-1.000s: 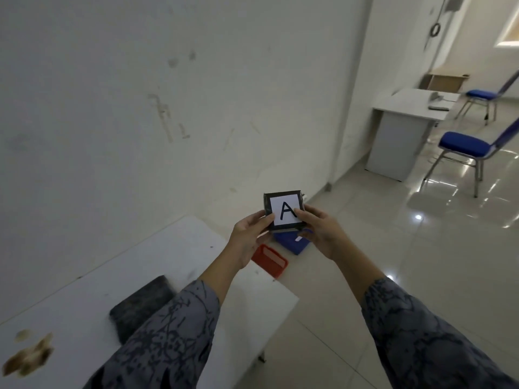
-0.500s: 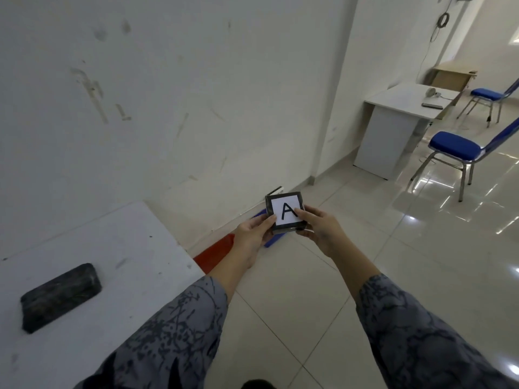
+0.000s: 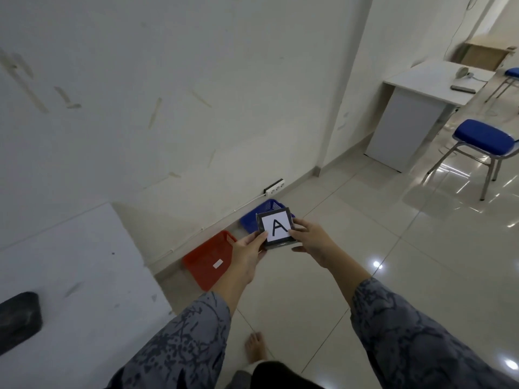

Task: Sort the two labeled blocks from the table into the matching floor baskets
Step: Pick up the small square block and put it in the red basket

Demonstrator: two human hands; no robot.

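So the view has swung off the white tabletop [image 3: 70,262] and now both floor baskets show along the wall: a red plastic mesh basket [image 3: 209,261] and a blue plastic mesh basket [image 3: 259,217]. The dark square block with the white "A" label [image 3: 276,228] is up in the air over the blue one, left hand [image 3: 248,252] and right hand [image 3: 311,242] both pinching its edges. Second dark block [image 3: 18,318] still sits on the tabletop. Basket labels aren't readable, so can't tell which matches.

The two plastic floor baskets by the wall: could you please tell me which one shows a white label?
The red mesh basket, nearer the white table, shows a white tag; the blue mesh basket shows none.
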